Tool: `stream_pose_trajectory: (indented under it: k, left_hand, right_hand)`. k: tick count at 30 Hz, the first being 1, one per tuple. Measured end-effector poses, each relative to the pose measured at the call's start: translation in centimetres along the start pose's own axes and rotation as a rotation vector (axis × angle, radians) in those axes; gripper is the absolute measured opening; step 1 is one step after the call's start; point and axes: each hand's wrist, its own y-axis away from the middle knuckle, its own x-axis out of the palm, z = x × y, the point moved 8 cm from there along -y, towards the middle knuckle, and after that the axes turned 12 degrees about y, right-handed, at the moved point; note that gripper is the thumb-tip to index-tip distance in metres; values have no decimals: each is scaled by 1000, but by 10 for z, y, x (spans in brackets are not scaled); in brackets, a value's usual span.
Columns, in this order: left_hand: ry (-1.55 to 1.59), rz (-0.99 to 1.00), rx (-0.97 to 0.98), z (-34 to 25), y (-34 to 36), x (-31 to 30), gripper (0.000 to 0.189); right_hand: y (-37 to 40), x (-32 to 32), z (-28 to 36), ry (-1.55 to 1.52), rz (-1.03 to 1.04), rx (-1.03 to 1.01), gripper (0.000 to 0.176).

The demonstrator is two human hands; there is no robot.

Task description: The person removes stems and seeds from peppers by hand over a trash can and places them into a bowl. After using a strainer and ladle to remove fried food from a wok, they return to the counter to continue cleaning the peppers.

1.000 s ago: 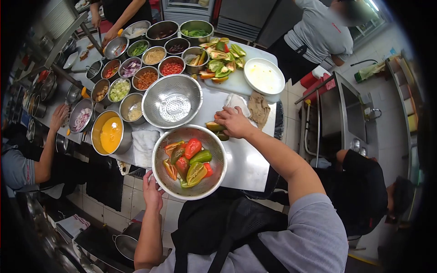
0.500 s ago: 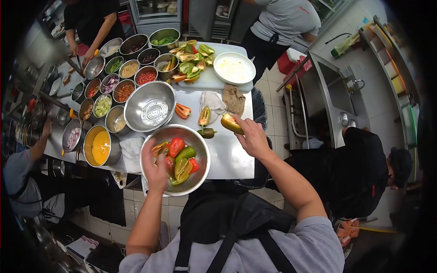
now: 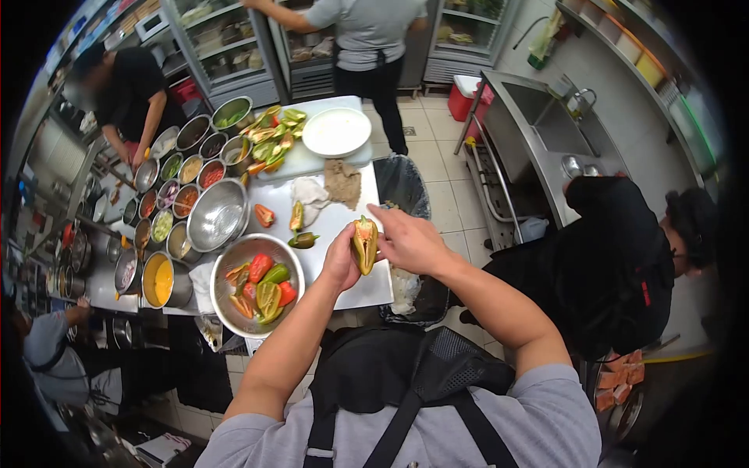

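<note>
A halved bell pepper [image 3: 364,246], greenish-yellow outside with its pale, seedy inside facing up, is gripped in my left hand [image 3: 341,259]. Close against its right side is my right hand [image 3: 415,243], fingers stretched out and the index finger reaching past the stem end. To the left sits a steel bowl [image 3: 219,313] of red and green pepper pieces [image 3: 269,297]. On the white work surface [image 3: 341,215] lie a red pepper piece [image 3: 264,215], a cut green pepper half [image 3: 296,216] and another green piece [image 3: 303,240].
A perforated steel bowl [image 3: 219,215] stands behind the pepper bowl, beside several ingredient pots and a pot of yellow liquid [image 3: 162,281]. Cloths [image 3: 342,182] and a white plate [image 3: 337,131] lie farther back. A lined bin [image 3: 403,187] is at the right edge. Other people stand around.
My left hand has left the pepper bowl and moved right to take the pepper half. My right hand has brought that half nearer my body. The view has shifted rightward.
</note>
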Motion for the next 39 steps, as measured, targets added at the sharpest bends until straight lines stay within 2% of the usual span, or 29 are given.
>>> stream_pose_trajectory:
  k: [1,2,3,6,7,10,11,12,14,18,20,21,22,24,28,30,31,32,34,36,37,38,39]
  left_hand:
    - [-10,9,-11,15,-11,6,41]
    - [-74,-64,29,29,-23,4,40]
    - [-136,-138,71,40,-31,1,40]
    - [-209,-204,32,71,-36,12,36]
    - [-274,-192,52,77,-34,21,35]
    - [-443,-184,111,90,-41,35,34]
    - [-299,-261,72,104,-39,38,34]
    - [-299,-262,73,108,-43,31,34]
    - [-507,-209,79,112,-58,15,36]
    - [-583,-241,44,108,-56,21,40]
    - [-717,-138,-124,108,-52,27,44]
    - [-713,-90,-229,105,-47,34,49]
    - [-715,-89,-234,97,-50,30,49]
    - [-1007,-27,-444,96,-54,17,54]
    - [-1080,-47,-510,92,-61,-1,58]
    - [-1008,-65,-523,97,-62,-6,57]
    - [-932,-93,-532,99,-60,-11,56]
    - [-933,-89,-535,102,-59,-14,56]
    - [-679,-197,-336,94,-60,-14,53]
    - [-678,-172,-314,93,-61,-16,51]
    - [-643,-137,-239,89,-61,-9,49]
    - [-608,-102,-165,85,-61,-1,49]
    - [-588,-16,-165,85,-59,14,47]
  right_hand:
    - [4,4,-8,125,57,7,52]
    - [8,10,-18,249,118,15,50]
    - [12,10,-26,229,67,-4,23]
    - [24,19,-66,276,115,17,21]
    - [27,20,-74,270,76,-10,22]
    - [35,33,-97,310,127,5,23]
    - [35,35,-102,310,127,3,23]
    - [35,39,-108,322,128,16,23]
    - [31,41,-116,338,126,20,23]
    - [35,45,-130,291,216,-11,26]
    - [40,43,-129,247,188,-165,25]
    - [42,45,-131,259,223,-183,27]
    - [43,42,-129,257,222,-177,27]
    - [47,45,-123,406,283,-251,27]
    - [45,62,-124,522,288,-213,28]
    - [48,74,-142,589,435,-10,30]
    - [51,78,-146,589,436,-4,30]
    - [56,80,-156,516,447,69,30]
    - [57,71,-160,445,457,144,30]
    - [46,49,-168,124,319,256,31]
    - [38,41,-161,86,221,133,28]
    - [38,40,-160,89,220,136,28]
    - [38,44,-152,-183,347,204,27]
